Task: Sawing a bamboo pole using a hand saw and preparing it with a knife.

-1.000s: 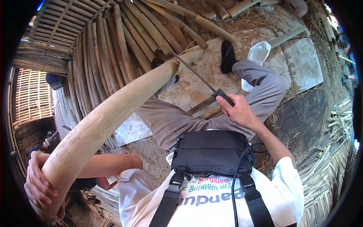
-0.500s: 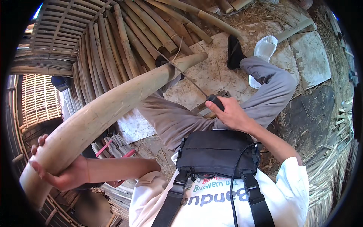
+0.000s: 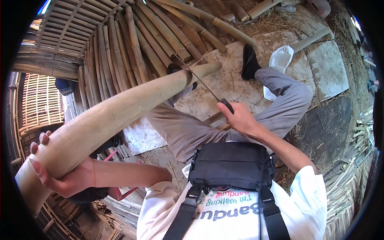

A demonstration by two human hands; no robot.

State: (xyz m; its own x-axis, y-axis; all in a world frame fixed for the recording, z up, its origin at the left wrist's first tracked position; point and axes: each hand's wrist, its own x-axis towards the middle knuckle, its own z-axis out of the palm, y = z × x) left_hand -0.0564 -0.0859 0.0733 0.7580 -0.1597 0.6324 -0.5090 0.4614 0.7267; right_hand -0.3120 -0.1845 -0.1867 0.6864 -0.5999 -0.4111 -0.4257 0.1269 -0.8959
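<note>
A thick, pale bamboo pole (image 3: 114,110) slants from the lower left up to the middle, resting across my left leg side. My left hand (image 3: 68,178) wraps round its thick near end, thumb on one side and fingertips over the other. In my right hand (image 3: 242,120), a long thin-bladed knife (image 3: 206,87) is gripped by its black handle. The blade lies across the pole near its far end, touching it at a dark node ring. A thin sliver of bamboo sticks up beside the blade there.
Several bamboo poles (image 3: 134,44) lie side by side at the far left, under a slatted bamboo panel (image 3: 76,24). A clear plastic bag (image 3: 281,59) sits beyond my right leg. Pale floor sheets (image 3: 328,76) carry dirt and shavings. Woven fronds (image 3: 352,192) line the right.
The knife has moved slightly along the pole's far end, and a dark node ring shows more plainly beside it. My left hand has shifted slightly with the pole, still gripping.
</note>
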